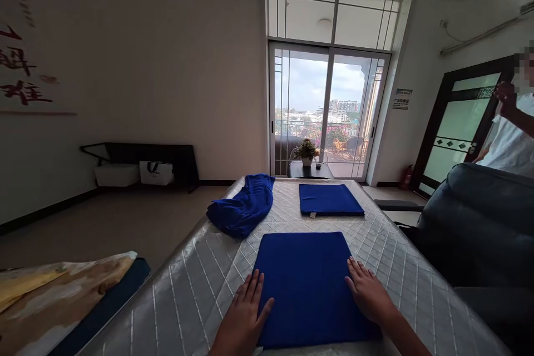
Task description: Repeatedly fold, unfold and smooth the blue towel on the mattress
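Note:
A flat blue cloth square [306, 289], neatly folded by its look, lies right in front of me. My left hand [246, 311] rests along its left edge, fingers stretched out and thumb on the cloth. Along the right edge lies my right hand [369, 292], also open, its fingertips at the border and its thumb touching the cloth. Beyond it is a second folded blue cloth [330, 199] with a small white tag at its near edge. Farther left, a crumpled blue cloth [244, 206] sits near the table's far left corner.
Everything lies on a table with a silvery quilted cover [192, 283]. A dark sofa [484, 222] stands to the right, with a person [511, 128] behind it. At lower left is a patterned fabric surface [62, 295]. A potted plant [306, 150] stands before the glass door.

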{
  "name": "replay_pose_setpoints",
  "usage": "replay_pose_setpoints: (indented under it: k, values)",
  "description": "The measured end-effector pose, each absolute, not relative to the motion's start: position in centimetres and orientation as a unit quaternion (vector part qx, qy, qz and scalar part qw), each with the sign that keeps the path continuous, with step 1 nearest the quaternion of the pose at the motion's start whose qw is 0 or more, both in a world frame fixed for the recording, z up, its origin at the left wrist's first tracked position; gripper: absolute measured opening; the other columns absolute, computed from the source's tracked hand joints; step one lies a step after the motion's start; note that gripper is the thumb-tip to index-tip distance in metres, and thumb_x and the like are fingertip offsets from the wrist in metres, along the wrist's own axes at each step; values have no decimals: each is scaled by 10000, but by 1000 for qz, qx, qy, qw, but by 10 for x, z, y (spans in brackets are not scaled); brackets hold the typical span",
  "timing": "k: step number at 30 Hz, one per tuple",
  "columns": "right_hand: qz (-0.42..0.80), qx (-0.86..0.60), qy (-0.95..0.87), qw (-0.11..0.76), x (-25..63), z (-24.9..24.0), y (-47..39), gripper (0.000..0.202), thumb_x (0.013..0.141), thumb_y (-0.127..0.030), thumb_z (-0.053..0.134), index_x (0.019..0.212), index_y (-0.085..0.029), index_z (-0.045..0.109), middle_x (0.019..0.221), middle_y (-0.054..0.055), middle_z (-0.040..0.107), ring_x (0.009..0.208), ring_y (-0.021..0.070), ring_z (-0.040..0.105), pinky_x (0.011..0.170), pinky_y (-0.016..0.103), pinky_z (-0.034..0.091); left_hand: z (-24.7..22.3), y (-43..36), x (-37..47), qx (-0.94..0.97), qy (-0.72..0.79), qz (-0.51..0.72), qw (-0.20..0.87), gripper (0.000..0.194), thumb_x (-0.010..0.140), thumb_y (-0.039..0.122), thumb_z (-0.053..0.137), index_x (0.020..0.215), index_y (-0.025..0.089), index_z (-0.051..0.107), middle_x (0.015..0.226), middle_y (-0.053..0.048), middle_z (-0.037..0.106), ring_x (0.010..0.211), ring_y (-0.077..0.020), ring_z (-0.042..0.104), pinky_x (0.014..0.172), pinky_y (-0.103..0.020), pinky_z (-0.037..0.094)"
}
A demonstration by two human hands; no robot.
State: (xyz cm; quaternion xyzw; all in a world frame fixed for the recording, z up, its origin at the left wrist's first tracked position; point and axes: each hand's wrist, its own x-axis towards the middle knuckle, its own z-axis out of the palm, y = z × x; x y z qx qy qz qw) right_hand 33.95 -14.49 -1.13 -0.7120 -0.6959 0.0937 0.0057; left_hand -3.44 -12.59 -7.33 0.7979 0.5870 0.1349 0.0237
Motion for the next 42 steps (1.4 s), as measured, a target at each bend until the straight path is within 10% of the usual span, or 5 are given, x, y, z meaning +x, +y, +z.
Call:
replay_pose_setpoints:
  k: [22, 34, 42]
  values:
    - [84, -734, -668, 84, 344, -27, -39, 671, 1053, -416, 162, 1649, -109, 195, 1717, 39, 144, 1587, 210, 128, 1279, 405, 80, -64, -107, -45, 798, 599, 64, 22, 709, 990, 649, 383, 1563, 234, 423, 1645, -86, 362, 1518, -308, 372, 1218, -537, 365]
    - [97, -717, -678, 128, 349, -24, -40, 650, 1036, -347, 217, 1647, -123, 229, 1716, 43, 170, 1585, 230, 141, 1284, 432, 97, -4, -16, 204, 895, 425, 136, 23, 591, 1082, 502, 310, 1545, 169, 467, 1613, -148, 433, 1527, -274, 354, 1243, -524, 340]
    - [113, -721, -670, 133, 350, -23, -40, 660, 1049, -392, 183, 1651, -124, 208, 1720, 53, 153, 1588, 221, 122, 1284, 423, 70, -39, 10, 193, 881, 459, 116, 4, 585, 1085, 491, 301, 1577, 198, 419, 1639, -132, 394, 1545, -276, 312, 1258, -531, 302]
